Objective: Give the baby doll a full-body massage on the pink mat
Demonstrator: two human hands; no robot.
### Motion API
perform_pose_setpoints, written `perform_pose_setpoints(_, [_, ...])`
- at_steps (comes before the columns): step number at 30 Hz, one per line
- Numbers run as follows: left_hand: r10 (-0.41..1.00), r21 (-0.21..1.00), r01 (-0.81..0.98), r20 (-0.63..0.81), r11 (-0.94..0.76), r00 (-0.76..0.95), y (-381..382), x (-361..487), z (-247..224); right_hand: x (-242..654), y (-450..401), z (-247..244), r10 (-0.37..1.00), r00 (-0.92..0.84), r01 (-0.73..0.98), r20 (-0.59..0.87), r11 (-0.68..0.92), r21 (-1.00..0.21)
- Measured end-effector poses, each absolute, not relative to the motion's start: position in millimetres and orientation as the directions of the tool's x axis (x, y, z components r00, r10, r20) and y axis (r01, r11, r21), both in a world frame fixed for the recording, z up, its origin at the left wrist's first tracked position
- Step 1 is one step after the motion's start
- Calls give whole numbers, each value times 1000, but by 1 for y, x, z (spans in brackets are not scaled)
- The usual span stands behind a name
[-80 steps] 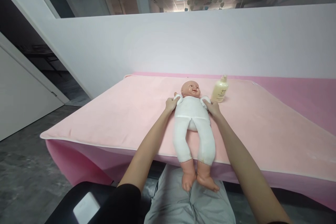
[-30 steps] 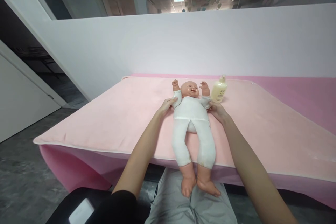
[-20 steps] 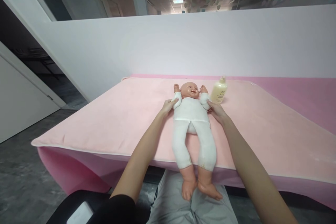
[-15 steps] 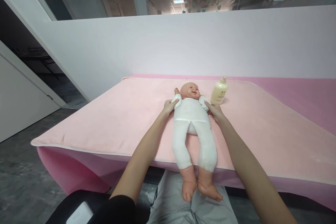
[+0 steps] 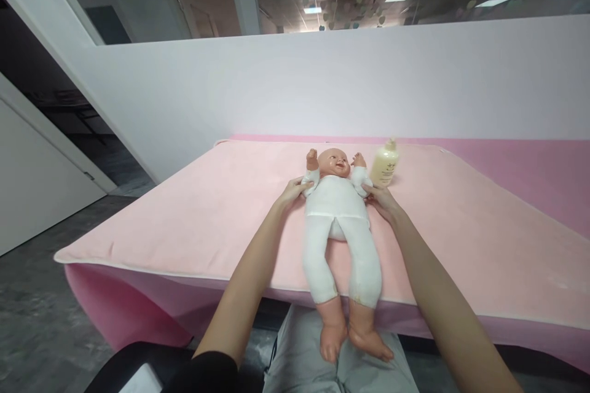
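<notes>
A baby doll (image 5: pixel 337 196) with a white cloth body lies on its back on a pink padded mat (image 5: pixel 193 215). Its bare feet hang over the near edge, above my lap. My left hand (image 5: pixel 294 190) is closed around the doll's upper arm on the left of the picture, thumb on top. On the other side, my right hand (image 5: pixel 380 198) grips the opposite upper arm the same way. Both doll forearms point up beside its head. Some of my fingers are hidden behind the doll's arms.
A pale yellow pump bottle (image 5: pixel 385 164) stands on the mat just beyond my right hand. Behind the mat rises a white wall (image 5: pixel 322 86) with glass above. A white object (image 5: pixel 142 379) lies on a black seat at lower left.
The doll's forearms have swung upward, so both its hands now show beside the head. My hands have stayed on its upper arms. The camera view has tilted slightly up.
</notes>
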State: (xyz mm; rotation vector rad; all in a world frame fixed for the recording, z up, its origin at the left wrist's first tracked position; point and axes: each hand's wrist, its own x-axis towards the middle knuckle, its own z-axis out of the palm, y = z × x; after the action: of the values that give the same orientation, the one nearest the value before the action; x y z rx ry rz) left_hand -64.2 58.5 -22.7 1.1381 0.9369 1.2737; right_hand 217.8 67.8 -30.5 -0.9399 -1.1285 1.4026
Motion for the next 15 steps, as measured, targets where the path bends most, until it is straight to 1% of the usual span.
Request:
perform_pose_setpoints(4, [988, 949, -313, 73, -28, 133, 59, -63, -23, 220, 64, -28, 979, -194, -252, 59, 8, -968])
perform_pose_setpoints(9, [998, 972, -233, -1, 15, 59, 63, -66, -27, 220, 66, -30, 980, -188, -257, 62, 12, -966])
perform_pose_setpoints(13, [999, 976, -217, -7, 18, 49, 62, -68, -26, 218, 67, -29, 985, -171, -294, -27, -77, -953])
perform_pose_setpoints(15, [999, 976, -218, 0, 8, 36, 61, -67, -26, 217, 65, -27, 988, -151, -308, -24, -71, -949])
